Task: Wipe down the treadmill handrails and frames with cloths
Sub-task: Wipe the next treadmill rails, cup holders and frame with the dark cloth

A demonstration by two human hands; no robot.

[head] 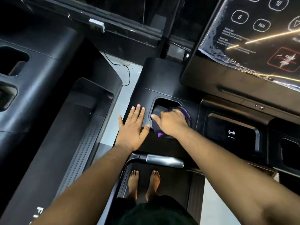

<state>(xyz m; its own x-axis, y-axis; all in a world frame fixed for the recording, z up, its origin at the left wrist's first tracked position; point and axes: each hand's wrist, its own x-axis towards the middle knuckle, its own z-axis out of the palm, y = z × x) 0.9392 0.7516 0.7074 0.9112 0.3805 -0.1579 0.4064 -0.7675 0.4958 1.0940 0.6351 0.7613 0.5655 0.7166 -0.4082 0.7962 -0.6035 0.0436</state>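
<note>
Most of the dark cloth with purple patches [186, 113] at frame centre lies hidden beneath the right hand [170, 123], inside the black rounded cup-holder recess [164, 102]. The glossy black console screen with white button outlines [253, 38] is cut off by the top and right edges; its small white text is too fine to read. White lettering [39, 213] at lower left is cropped.

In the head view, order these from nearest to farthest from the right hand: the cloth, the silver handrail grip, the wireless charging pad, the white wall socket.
1. cloth, under the right hand
2. silver handrail grip, below it
3. wireless charging pad, to the right
4. white wall socket, far upper left
</note>
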